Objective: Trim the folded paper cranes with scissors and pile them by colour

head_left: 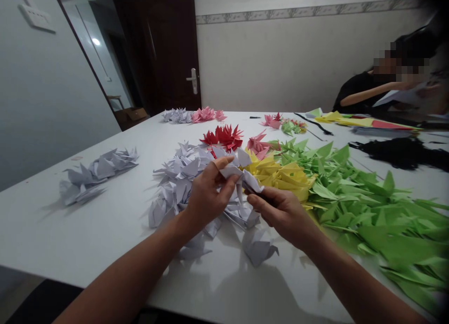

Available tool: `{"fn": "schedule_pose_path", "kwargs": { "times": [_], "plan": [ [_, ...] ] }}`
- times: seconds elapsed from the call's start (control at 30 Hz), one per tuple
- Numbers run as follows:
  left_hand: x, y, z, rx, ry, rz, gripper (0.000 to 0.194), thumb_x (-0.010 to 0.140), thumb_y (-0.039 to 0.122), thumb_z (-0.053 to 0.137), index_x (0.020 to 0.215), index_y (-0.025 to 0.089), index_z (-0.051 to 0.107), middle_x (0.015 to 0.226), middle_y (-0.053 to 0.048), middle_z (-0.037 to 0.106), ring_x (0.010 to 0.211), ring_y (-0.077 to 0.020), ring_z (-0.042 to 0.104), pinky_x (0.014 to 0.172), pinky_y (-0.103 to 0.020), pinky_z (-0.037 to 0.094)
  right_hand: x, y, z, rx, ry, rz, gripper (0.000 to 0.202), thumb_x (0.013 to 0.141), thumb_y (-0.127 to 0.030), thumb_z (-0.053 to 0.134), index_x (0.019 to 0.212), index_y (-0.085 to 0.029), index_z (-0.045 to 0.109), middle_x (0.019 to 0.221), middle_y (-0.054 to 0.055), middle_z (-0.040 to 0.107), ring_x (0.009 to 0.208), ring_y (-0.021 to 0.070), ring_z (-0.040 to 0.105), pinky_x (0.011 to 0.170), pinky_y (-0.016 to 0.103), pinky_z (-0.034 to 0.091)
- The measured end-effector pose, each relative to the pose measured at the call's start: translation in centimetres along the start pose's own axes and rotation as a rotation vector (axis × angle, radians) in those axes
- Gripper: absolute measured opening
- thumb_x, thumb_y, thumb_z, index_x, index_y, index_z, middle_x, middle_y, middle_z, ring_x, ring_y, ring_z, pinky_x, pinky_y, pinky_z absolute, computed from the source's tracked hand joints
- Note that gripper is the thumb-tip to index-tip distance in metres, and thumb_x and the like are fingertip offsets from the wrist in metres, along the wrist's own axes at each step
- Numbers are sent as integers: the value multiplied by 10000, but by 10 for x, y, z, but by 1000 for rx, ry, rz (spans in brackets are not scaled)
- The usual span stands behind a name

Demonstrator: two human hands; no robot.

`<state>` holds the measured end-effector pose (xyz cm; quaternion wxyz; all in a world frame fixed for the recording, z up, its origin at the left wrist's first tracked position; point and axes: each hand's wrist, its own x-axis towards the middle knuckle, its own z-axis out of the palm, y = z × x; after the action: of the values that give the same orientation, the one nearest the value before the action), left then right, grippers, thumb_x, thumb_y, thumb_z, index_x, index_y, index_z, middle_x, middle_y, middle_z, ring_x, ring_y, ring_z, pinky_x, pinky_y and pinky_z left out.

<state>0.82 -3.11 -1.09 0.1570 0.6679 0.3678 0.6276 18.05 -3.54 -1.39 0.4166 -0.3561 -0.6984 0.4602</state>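
Over a heap of folded white paper pieces (178, 174), both hands meet at one white folded paper piece (231, 173). My left hand (210, 188) pinches it between thumb and fingers. My right hand (277, 209) closes its thumb and fingers on the piece's right end. Yellow folded pieces (287, 176) lie just behind my right hand, and a wide heap of green folded pieces (379, 216) spreads to the right. A loose white piece (258, 249) rests on the table below the hands.
A row of white pieces (100, 172) lies at the left of the white table (115, 239). Red pieces (224, 136) and pink pieces (258, 145) sit behind the heap. Black cords (400, 151) and paper sheets (365, 121) lie at the right, near another person (361, 89).
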Motion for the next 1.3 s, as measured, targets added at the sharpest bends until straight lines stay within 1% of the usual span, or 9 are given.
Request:
{"fn": "schedule_pose_path", "kwargs": {
  "times": [0.13,0.27,0.43,0.57,0.7,0.87,1.03,1.17,1.3],
  "plan": [
    [10,3,-1,-358,48,-312,301,741,230,684,1005,173,551,761,12,639,607,-88,634,589,-200,553,-2,-7,-5,145,116,-59,339,783,-464,647,905,-149,671,506,-73,359,402,46,266,351,197,194],
    [17,9,-5,-575,101,-541,446,646,306,779,993,196,523,729,35,635,589,-102,648,588,-220,554,-3,-9,-7,293,214,-90,343,765,-454,676,938,-158,672,519,-62,409,402,51,319,343,183,228],
    [15,15,-8,-771,-22,-684,440,581,255,824,932,208,562,752,36,645,599,-108,656,593,-221,553,-2,-4,-1,287,275,-117,325,789,-443,654,963,-169,664,554,-50,483,395,50,360,345,181,288],
    [11,17,-4,-789,-161,-645,397,535,260,855,854,185,631,712,44,631,566,-79,605,574,-203,528,-1,0,3,5,235,-198,292,824,-409,613,984,-176,684,668,5,625,517,106,542,471,229,453],
    [13,12,-4,-760,-194,-592,309,586,304,835,827,177,688,647,41,616,532,-37,542,526,-137,455,-1,2,0,-287,288,-361,253,828,-335,608,1005,-179,699,902,69,727,787,194,675,715,305,541],
    [16,5,-8,-711,-212,-585,285,592,317,832,824,194,722,646,39,613,544,-25,524,521,-118,419,0,2,-4,-440,304,-490,222,847,-270,582,1015,-177,693,904,66,737,783,188,687,707,278,549],
    [12,2,-8,-648,-252,-585,299,620,339,809,870,197,727,706,16,640,605,-56,557,574,-159,455,-1,0,-5,-477,292,-511,202,864,-252,560,995,-174,692,857,56,727,749,175,675,676,263,537],
    [15,6,-10,-578,-204,-563,315,586,323,824,854,191,722,755,13,659,660,-76,596,627,-183,495,1,4,-7,-427,327,-457,219,848,-290,581,989,-172,700,898,65,730,776,189,676,711,288,533],
    [27,0,-22,-404,-8,-400,235,663,300,760,867,192,713,856,-7,685,716,-102,623,681,-231,533,7,12,-13,-327,393,-306,302,835,-392,594,1000,-159,694,818,58,708,691,179,638,633,287,504]
  ]
}}
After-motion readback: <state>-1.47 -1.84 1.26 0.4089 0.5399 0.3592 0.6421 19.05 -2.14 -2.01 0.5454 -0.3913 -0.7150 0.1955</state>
